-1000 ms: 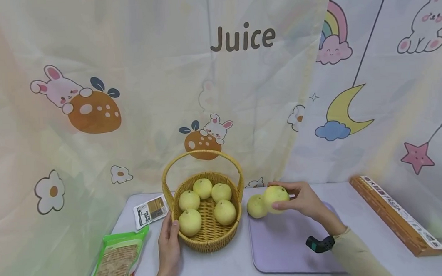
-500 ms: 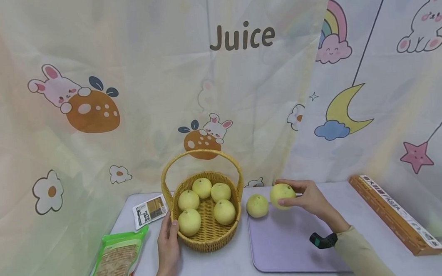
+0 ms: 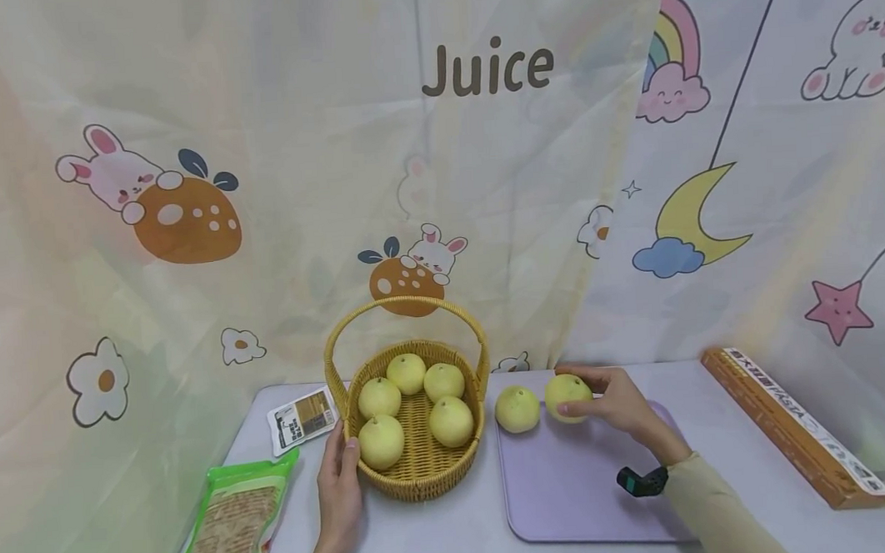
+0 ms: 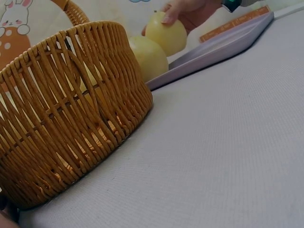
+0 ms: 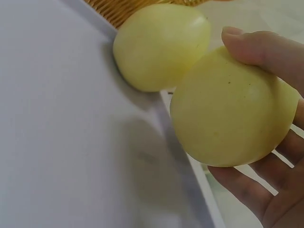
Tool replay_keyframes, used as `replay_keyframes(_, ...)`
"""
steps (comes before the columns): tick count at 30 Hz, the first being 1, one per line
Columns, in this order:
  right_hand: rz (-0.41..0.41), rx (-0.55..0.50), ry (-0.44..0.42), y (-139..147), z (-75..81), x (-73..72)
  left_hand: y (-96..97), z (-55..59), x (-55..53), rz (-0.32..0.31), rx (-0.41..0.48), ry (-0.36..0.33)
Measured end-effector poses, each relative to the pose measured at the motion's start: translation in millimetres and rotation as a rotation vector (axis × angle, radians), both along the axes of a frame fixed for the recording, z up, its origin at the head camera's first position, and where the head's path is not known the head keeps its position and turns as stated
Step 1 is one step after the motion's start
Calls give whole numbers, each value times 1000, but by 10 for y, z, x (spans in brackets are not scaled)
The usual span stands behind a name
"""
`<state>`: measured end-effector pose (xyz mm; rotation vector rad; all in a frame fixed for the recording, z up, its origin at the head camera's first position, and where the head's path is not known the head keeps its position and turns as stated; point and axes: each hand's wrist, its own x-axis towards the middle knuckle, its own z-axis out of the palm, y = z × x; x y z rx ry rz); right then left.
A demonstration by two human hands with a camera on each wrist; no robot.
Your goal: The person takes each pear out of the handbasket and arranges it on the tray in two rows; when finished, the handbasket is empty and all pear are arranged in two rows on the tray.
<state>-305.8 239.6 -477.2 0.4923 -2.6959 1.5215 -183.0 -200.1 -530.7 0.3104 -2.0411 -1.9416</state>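
Note:
In the head view my right hand (image 3: 618, 405) holds a pale yellow-green pear (image 3: 566, 399) over the far edge of a lilac board (image 3: 592, 486). The right wrist view shows thumb and fingers around this pear (image 5: 232, 111). A second pear (image 3: 517, 409) sits just left of it, by the board's far left corner. My left hand (image 3: 339, 491) rests against the left side of a wicker basket (image 3: 417, 485), fingers fairly straight, tips partly hidden. Inside the basket lie several pears (image 3: 381, 441). The left wrist view mostly shows the basket's wall (image 4: 71, 109).
A green-edged bag of brown food (image 3: 230, 521) lies at the front left. Behind it is a small white and brown packet (image 3: 302, 420). A long orange pasta box (image 3: 792, 429) lies along the right side. A printed curtain (image 3: 498, 182) hangs behind the table.
My right hand has moved the pear to the right, away from the second pear, and slightly lower. My left hand stays at the basket.

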Motion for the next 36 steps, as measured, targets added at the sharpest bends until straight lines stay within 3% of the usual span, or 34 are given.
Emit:
replay_keyframes(14, -10, -21, -24, 37, -205, -41, -6, -7, 5, 1, -4, -20)
replay_keyframes(36, 97, -26, -27, -12, -229, -55, -3, -11, -14, 7, -16, -23)
